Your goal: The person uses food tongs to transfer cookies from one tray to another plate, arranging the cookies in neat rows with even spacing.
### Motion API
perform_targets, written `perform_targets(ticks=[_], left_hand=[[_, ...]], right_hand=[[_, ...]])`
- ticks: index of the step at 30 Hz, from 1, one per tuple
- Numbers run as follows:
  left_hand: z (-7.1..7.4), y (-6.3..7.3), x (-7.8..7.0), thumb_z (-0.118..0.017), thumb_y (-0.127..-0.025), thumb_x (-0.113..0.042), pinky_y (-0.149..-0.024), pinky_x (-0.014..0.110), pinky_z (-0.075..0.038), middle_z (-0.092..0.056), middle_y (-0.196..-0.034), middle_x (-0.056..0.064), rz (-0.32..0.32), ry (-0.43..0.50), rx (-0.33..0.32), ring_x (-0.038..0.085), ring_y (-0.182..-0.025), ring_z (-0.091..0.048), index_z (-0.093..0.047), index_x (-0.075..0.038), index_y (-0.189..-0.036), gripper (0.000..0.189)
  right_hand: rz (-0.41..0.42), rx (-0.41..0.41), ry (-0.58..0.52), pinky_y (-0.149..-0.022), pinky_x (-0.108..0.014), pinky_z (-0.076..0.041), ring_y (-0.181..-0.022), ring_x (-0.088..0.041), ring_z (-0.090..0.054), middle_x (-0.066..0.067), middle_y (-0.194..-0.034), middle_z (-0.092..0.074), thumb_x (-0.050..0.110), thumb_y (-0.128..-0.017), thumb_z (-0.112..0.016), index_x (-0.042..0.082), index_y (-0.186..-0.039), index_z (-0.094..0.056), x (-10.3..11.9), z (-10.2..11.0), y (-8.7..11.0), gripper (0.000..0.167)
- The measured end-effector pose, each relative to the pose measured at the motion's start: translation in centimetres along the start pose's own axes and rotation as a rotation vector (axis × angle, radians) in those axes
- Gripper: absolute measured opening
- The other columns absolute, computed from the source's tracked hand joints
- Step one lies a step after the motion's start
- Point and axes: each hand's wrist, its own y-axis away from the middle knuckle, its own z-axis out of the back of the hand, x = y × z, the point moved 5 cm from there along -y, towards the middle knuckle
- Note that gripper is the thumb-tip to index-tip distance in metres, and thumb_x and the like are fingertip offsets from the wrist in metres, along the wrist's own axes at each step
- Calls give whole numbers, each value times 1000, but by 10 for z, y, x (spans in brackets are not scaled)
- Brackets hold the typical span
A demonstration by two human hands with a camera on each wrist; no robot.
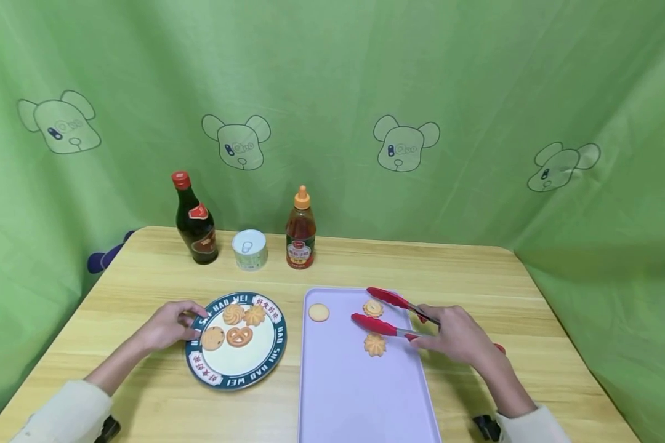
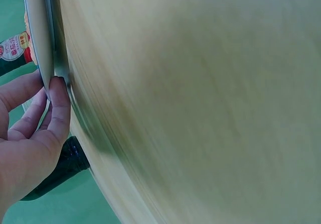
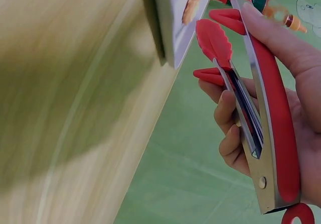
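Note:
My left hand (image 1: pixel 169 325) pinches the left rim of a round plate (image 1: pixel 279 335) with a dark patterned border; the left wrist view shows the plate's edge (image 2: pixel 41 28) between thumb and fingers. On the plate lie a pretzel cookie (image 1: pixel 239 336), a round dotted cookie (image 1: pixel 213 338) and two piped cookies (image 1: pixel 233 314). My right hand (image 1: pixel 457 332) grips red-and-steel tongs (image 3: pixel 281 133), their red tips spread apart over a lilac tray (image 1: pixel 360 394). Close to those tips are a ring-shaped cookie (image 1: pixel 373 308) and a flower-shaped cookie (image 1: pixel 374 345). A plain round cookie (image 1: pixel 318 312) lies at the tray's far left.
Behind the plate stand a dark bottle with a red cap (image 1: pixel 196 224), a small tin (image 1: pixel 250 250) and a sauce bottle with an orange cap (image 1: pixel 301 234). A green curtain (image 1: pixel 332 74) hangs behind the wooden table (image 1: pixel 471 271).

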Motion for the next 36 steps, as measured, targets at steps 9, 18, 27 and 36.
perform_targets(ticks=[9, 18, 27, 36], left_hand=[[0, 0, 0, -69, -74, 3, -69, 30, -47, -60, -97, 11, -3, -2, -6, 20, -83, -54, -63, -1, -108, 34], [0, 0, 0, -69, -75, 3, -69, 30, -47, -60, -98, 11, -4, -1, -6, 20, -83, -54, -63, -1, -108, 34], [0, 0, 0, -69, -74, 3, -69, 30, -48, -60, -97, 11, -6, 1, -8, 20, -83, -54, -63, 0, -108, 34], [-1, 0, 0, -69, -75, 3, -69, 30, -48, -60, -97, 11, -2, 10, -2, 20, -83, -54, -62, 0, -109, 34]], right_hand=[[-30, 7, -22, -48, -23, -29, -54, -11, -31, -9, -86, -64, 37, -71, -80, 0, -123, -61, -13, 2, 4, 67], [-43, 24, -42, -48, -24, -28, -54, -10, -27, -18, -99, -68, 36, -74, -78, -1, -124, -60, -19, 1, 8, 65], [-36, 14, -38, -47, -23, -27, -54, -9, -25, -13, -91, -68, 37, -73, -78, 1, -122, -62, -20, 3, 8, 63], [-42, 17, -28, -47, -22, -27, -51, -8, -26, 1, -63, -46, 35, -74, -78, 1, -123, -61, -19, 4, 6, 62]])
